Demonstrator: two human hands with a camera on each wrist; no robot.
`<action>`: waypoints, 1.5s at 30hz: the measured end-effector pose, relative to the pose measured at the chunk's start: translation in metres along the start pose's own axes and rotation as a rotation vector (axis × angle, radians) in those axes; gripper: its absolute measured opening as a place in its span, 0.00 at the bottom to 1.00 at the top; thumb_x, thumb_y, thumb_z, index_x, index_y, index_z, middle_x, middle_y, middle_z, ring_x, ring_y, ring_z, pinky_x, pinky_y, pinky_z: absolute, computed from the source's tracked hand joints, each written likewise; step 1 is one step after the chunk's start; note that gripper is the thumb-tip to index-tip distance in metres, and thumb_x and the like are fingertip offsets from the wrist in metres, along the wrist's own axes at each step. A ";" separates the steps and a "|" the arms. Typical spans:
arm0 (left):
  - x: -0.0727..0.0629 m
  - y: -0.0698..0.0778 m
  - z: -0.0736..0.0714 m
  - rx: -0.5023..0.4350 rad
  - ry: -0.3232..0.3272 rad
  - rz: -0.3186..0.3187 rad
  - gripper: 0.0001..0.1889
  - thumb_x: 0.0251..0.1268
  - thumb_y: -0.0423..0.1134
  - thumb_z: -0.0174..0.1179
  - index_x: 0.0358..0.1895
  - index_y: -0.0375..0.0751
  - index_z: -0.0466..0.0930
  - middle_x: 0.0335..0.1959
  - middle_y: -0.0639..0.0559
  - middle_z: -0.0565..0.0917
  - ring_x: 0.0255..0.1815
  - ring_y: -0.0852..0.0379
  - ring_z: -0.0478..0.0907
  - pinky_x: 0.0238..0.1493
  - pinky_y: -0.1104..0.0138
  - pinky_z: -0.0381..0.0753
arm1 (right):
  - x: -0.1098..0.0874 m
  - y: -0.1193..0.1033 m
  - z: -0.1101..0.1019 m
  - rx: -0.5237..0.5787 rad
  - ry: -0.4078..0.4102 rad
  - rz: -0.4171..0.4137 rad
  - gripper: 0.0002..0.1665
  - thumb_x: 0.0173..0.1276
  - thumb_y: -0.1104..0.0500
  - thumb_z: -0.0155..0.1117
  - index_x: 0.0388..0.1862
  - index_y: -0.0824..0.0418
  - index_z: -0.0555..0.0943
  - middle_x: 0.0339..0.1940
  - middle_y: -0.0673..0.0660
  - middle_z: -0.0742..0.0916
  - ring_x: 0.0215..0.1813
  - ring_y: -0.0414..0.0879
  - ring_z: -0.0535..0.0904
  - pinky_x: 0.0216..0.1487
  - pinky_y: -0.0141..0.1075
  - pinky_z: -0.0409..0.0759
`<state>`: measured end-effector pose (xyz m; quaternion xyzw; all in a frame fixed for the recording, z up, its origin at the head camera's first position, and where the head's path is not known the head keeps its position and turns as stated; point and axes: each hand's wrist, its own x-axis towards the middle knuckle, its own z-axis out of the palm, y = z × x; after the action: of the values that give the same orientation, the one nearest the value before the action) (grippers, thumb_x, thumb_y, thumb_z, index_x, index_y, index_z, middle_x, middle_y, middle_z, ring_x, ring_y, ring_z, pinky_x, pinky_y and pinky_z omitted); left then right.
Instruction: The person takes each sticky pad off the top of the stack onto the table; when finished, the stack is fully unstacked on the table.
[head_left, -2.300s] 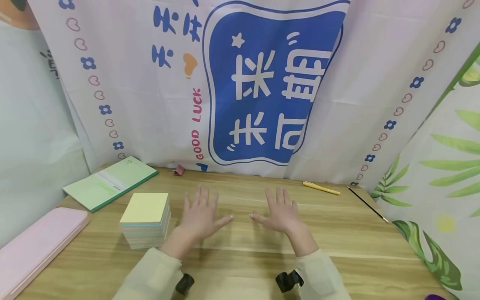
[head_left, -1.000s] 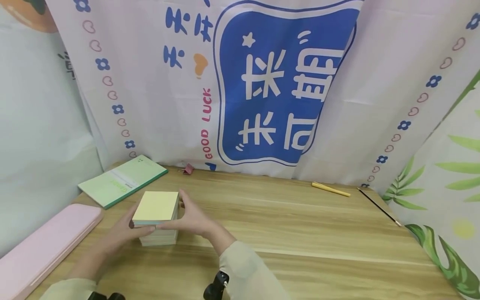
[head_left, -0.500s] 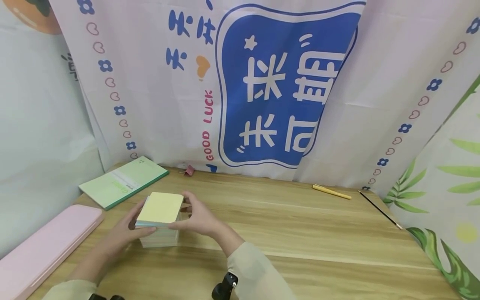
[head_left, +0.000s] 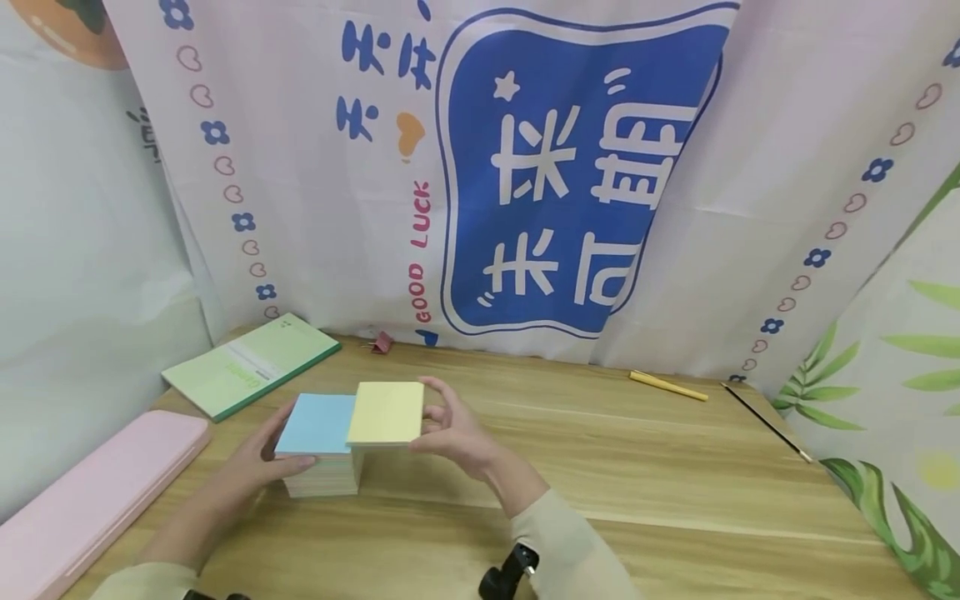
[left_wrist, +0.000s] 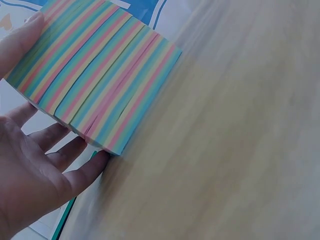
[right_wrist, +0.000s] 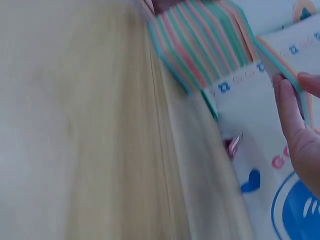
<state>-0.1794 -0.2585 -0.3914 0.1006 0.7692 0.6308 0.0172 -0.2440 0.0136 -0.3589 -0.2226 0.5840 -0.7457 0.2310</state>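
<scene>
- At the far left, a long pink case [head_left: 105,500] lies slantwise on the tabletop [head_left: 637,483], running out of the head view.
- Just beyond its far end lies a green notebook [head_left: 251,367], cover up, with a darker green spine.
- The left hand [head_left: 255,462] has its grip partly open around the paper stack [head_left: 318,425], thumb along the near side and fingers at the opposite side, as the left wrist view also shows.
- That stack stands on the tabletop with a blue sheet on top; its sides are banded in pink, yellow, green and blue.
- Near the back edge sits a small pink binder clip [head_left: 382,342].
- A thin pad [head_left: 386,412] with a yellow top overlaps the stack's right edge in the head view; the right wrist view shows a gap between them.
- The right hand [head_left: 461,435] pinches that pad by its right side, its grip nearly closed, thumb on the near edge.
- Well apart to the right lies a yellow stick [head_left: 667,386].
- Farthest right is a thin black rod [head_left: 765,422], lying at a slant.
</scene>
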 end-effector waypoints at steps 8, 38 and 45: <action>0.004 -0.001 0.004 -0.024 0.002 -0.014 0.45 0.52 0.34 0.57 0.67 0.41 0.34 0.65 0.34 0.36 0.63 0.35 0.35 0.55 0.41 0.37 | 0.012 0.007 -0.059 0.116 0.135 0.086 0.51 0.48 0.83 0.50 0.66 0.52 0.47 0.55 0.70 0.69 0.37 0.51 0.77 0.43 0.40 0.75; 0.003 -0.003 0.008 -0.039 0.008 -0.037 0.45 0.53 0.35 0.57 0.67 0.42 0.33 0.66 0.34 0.38 0.62 0.36 0.38 0.55 0.41 0.37 | 0.039 0.009 -0.047 -0.137 0.195 0.219 0.44 0.55 0.66 0.61 0.67 0.61 0.50 0.60 0.66 0.64 0.56 0.56 0.66 0.57 0.45 0.61; -0.002 -0.002 0.002 -0.028 0.013 -0.031 0.45 0.53 0.35 0.57 0.67 0.43 0.33 0.66 0.35 0.37 0.62 0.35 0.39 0.54 0.40 0.38 | 0.026 0.001 0.021 -0.364 -0.064 0.087 0.49 0.52 0.59 0.65 0.67 0.49 0.48 0.64 0.55 0.61 0.62 0.52 0.57 0.58 0.42 0.60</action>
<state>-0.1775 -0.2571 -0.3940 0.0844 0.7619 0.6418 0.0232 -0.2520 -0.0178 -0.3533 -0.2587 0.7106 -0.6097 0.2376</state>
